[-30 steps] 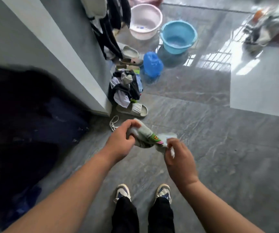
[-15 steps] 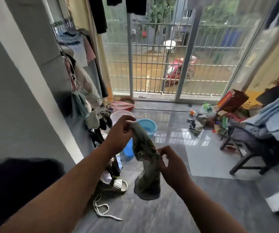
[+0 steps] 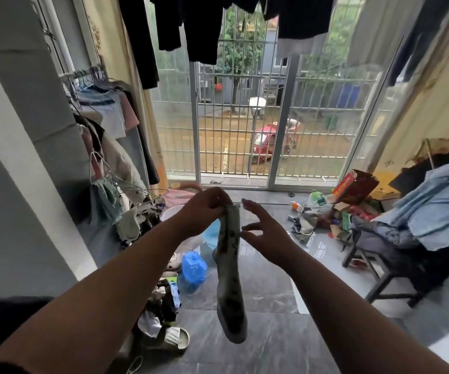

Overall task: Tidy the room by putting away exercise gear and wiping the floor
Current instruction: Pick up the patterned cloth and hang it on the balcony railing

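A long pale sock with small printed marks hangs straight down in front of me. My left hand pinches its cuff at the top. My right hand is beside the sock with fingers spread and straight; its thumb and fingertips lie close to the sock's upper part. Whether they touch it is unclear.
A clothes rack with hangers lines the left wall. On the grey tiled floor lie a clothes pile, a slipper, a blue bag and a blue basin. A chair draped in blue cloth and a litter pile stand right.
My head has lifted from the floor toward the window. The sock went from bunched between both hands to hanging full length. My right hand has let go and opened.
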Tool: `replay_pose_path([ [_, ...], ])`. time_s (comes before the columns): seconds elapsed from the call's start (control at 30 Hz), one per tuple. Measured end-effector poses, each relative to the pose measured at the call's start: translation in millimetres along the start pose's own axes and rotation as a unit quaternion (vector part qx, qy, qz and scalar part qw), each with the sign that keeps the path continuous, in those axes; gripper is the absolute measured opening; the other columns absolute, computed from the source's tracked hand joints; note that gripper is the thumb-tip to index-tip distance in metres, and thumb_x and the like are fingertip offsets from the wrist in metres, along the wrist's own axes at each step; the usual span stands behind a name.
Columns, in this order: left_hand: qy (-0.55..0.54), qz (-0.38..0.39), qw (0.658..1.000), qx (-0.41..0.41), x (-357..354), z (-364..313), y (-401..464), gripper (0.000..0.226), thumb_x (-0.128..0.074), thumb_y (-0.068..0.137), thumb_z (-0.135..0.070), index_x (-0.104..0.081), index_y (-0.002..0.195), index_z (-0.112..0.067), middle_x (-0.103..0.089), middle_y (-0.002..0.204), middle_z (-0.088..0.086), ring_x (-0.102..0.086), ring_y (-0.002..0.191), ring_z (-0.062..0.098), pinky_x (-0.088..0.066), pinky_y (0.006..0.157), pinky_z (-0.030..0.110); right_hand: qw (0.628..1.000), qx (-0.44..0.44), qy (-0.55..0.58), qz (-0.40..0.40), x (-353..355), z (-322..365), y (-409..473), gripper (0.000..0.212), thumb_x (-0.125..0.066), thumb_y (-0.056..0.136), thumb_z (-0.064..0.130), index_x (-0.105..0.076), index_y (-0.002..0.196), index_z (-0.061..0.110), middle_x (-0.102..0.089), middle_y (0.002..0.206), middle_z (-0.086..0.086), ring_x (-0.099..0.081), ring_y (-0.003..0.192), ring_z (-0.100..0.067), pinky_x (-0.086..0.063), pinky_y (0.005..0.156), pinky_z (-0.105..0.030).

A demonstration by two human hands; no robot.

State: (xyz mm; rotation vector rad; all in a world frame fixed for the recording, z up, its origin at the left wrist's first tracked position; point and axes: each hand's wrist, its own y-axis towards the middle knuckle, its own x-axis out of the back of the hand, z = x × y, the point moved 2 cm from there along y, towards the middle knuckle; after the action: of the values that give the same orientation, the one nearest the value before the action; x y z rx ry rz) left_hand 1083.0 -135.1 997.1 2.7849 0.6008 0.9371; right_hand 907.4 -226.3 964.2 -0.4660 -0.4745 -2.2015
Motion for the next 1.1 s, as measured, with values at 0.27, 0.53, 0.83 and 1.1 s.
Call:
replay_pose_path([
  [0.27, 0.004, 0.01, 1.0, -0.023, 27.3, 56.8, 87.4, 0.034, -0.063, 0.083, 0.002, -0.073, 0.084, -0.03, -0.071, 0.086, -0.01, -0.064, 0.083, 0.0, -0.053, 0.08, 0.021, 0.993, 0.002, -0.122, 0.005, -14.8, -17.8, 130.2, 0.011, -0.065, 0.085, 0.03, -0.068, 0.092, 0.022, -0.066, 0.085, 0.008, -0.061, 0.079, -0.011, -0.049, 0.072, -0.031],
  [0.53, 0.153, 0.071, 0.985, -0.027, 78.7, 126.4, 215.2, 0.012, -0.064, 0.091, -0.026, -0.068, 0.087, -0.036, -0.071, 0.088, -0.013, -0.062, 0.08, 0.003, -0.047, 0.072, 0.021, 0.985, -0.038, -0.126, -0.113, 11.4, -36.2, 254.0, 0.021, -0.064, 0.086, 0.012, -0.066, 0.083, 0.033, -0.065, 0.076, 0.019, -0.057, 0.075, 0.013, -0.036, 0.062, -0.006],
  [0.83, 0.223, 0.1, 0.969, -0.023, 73.0, 176.2, 341.5, 0.014, -0.057, 0.096, -0.031, -0.069, 0.102, -0.028, -0.07, 0.099, -0.012, -0.064, 0.085, 0.008, -0.047, 0.068, 0.017, 0.967, -0.062, -0.165, -0.186, 70.8, -78.8, 351.6, 0.02, -0.063, 0.091, 0.015, -0.073, 0.106, 0.024, -0.065, 0.089, 0.011, -0.058, 0.078, -0.006, -0.046, 0.076, -0.022],
  [1.1, 0.151, 0.012, 0.988, -0.022, 34.6, 191.8, 499.5, 0.01, -0.063, 0.093, -0.027, -0.071, 0.09, -0.03, -0.071, 0.09, -0.01, -0.061, 0.074, 0.01, -0.046, 0.071, 0.026, 0.942, -0.044, -0.26, -0.209, 172.2, -173.3, 455.3, 0.02, -0.058, 0.094, 0.023, -0.069, 0.11, 0.028, -0.067, 0.102, 0.009, -0.06, 0.092, -0.014, -0.044, 0.077, -0.028],
])
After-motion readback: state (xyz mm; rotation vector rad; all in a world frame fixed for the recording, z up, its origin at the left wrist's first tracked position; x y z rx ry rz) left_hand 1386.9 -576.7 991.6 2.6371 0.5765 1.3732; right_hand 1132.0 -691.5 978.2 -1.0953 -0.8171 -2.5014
